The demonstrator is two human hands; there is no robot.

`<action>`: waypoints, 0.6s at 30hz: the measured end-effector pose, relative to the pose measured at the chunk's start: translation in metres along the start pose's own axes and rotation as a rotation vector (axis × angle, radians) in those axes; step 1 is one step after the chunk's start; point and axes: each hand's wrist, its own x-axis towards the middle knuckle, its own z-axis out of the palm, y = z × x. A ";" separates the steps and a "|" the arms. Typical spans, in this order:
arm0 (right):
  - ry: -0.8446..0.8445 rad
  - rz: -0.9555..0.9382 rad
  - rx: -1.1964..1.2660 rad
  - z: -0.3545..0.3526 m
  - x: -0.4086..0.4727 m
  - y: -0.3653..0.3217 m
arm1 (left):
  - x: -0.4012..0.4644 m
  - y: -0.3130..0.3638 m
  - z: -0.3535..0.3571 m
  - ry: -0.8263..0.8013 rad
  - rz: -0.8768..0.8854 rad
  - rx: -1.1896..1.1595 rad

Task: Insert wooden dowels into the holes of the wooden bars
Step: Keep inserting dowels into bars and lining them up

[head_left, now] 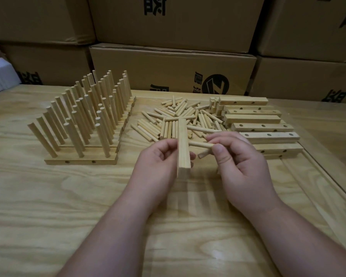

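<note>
Bar's holes face away, unseen — left hand grips it lengthwise; right hand pinches dowel crosswise against it.

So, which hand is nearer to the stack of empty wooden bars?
Right. The right hand holds dowels just beside the stack of empty bars; the left hand, gripping one wooden bar, is farther away.
</note>
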 end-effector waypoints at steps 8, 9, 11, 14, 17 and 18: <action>0.066 -0.074 -0.151 -0.001 0.001 0.000 | -0.002 -0.002 -0.005 -0.038 -0.021 -0.060; 0.072 -0.066 -0.151 -0.001 0.001 0.000 | -0.001 -0.003 -0.005 -0.026 -0.024 -0.077; 0.096 -0.041 -0.144 -0.001 0.001 -0.002 | 0.002 -0.004 -0.005 -0.001 -0.030 -0.121; 0.130 -0.011 -0.171 -0.001 0.000 -0.001 | 0.004 -0.005 -0.006 0.078 -0.028 -0.138; 0.113 0.053 -0.185 -0.001 0.000 0.001 | 0.007 -0.007 -0.006 0.135 -0.028 -0.194; 0.093 0.076 -0.177 -0.001 0.000 0.002 | 0.008 -0.007 -0.006 0.153 -0.028 -0.223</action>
